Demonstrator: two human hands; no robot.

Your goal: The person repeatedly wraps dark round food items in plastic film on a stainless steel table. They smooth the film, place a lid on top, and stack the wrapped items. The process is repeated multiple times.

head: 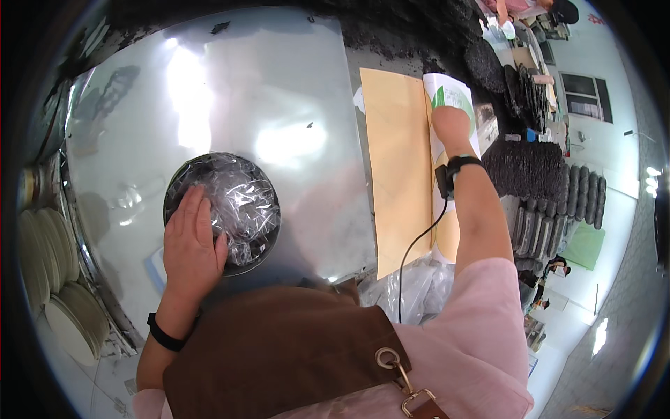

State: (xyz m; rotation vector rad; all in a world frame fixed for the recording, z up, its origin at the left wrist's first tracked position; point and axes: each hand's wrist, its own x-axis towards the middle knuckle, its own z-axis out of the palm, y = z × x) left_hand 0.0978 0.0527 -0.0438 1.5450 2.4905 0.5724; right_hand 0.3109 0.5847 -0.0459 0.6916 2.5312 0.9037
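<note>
My left hand lies flat over the left rim of a round dark container, fingers stretched out and thumb apart. Crumpled clear plastic film fills the container, and my fingertips touch it. Over on the right, my right hand rests at the upper part of a white printed packet or sheet with green and tan shapes and writing. Its fingers are bent under and hidden, so their grip is unclear. A plain tan sheet, perhaps card, lies directly left of the printed item.
A shiny metal tabletop bears the container. Stacked pale discs stand at far left. Black fibrous bundles and dark rolls lie at right. Clear plastic bags sit near my body. A black cable hangs from my right wrist.
</note>
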